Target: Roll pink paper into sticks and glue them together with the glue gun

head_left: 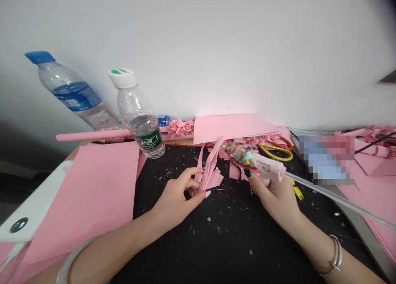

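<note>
Between the thumb and fingers of my left hand is a folded piece of pink paper, standing upright above the black mat. My right hand is closed around a pale hot glue gun, its front crusted with coloured residue. A clear glue stick runs out of the gun's back toward the right edge. The glue gun's crusted tip points left, close to the folded paper; I cannot tell if they touch.
A green-labelled water bottle and a blue-capped bottle stand at the back left. Pink sheets and a white device lie left. Paper roses and yellow-handled scissors sit along the back. A blurred screen is right.
</note>
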`<state>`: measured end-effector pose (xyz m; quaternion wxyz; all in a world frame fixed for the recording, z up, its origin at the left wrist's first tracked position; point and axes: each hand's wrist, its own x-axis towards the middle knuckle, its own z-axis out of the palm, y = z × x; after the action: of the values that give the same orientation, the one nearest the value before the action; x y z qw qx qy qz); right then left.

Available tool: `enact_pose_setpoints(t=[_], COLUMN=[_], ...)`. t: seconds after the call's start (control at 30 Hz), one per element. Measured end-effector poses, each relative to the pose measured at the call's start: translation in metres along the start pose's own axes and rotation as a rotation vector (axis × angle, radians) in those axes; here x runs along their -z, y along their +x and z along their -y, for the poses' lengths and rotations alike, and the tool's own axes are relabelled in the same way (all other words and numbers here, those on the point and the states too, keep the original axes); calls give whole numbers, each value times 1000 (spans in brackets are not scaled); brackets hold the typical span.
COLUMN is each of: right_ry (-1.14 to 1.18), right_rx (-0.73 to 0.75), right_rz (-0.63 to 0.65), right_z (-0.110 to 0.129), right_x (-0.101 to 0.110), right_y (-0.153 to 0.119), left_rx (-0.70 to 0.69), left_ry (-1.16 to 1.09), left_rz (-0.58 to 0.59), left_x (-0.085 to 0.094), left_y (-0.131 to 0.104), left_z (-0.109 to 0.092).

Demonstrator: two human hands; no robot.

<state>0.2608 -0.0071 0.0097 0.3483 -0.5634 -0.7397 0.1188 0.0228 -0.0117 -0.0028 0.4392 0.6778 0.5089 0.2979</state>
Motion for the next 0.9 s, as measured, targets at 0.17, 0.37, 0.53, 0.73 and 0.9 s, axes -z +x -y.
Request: enact_pose_setpoints(t=[0.17, 0.37, 0.53, 0.73, 0.9], right_ry=[-94, -97, -244, -378, -307], right_rx=[51, 262, 310, 184, 205], right_rz=[-130, 65, 242, 199, 127], right_z=[-4, 2, 5, -7, -7], right_x=[0, 8, 7, 5, 7], right_y=[1, 5, 9, 13, 14], left_rx=[20, 31, -40, -82, -118], left_ry=[-127, -275, -296, -266, -165], left_rz=[-30, -137, -252, -267, -213], left_x=[0, 2, 4, 5, 5], left_y=[2, 3, 3, 3, 1], left_z=[2, 0, 1, 2, 4])
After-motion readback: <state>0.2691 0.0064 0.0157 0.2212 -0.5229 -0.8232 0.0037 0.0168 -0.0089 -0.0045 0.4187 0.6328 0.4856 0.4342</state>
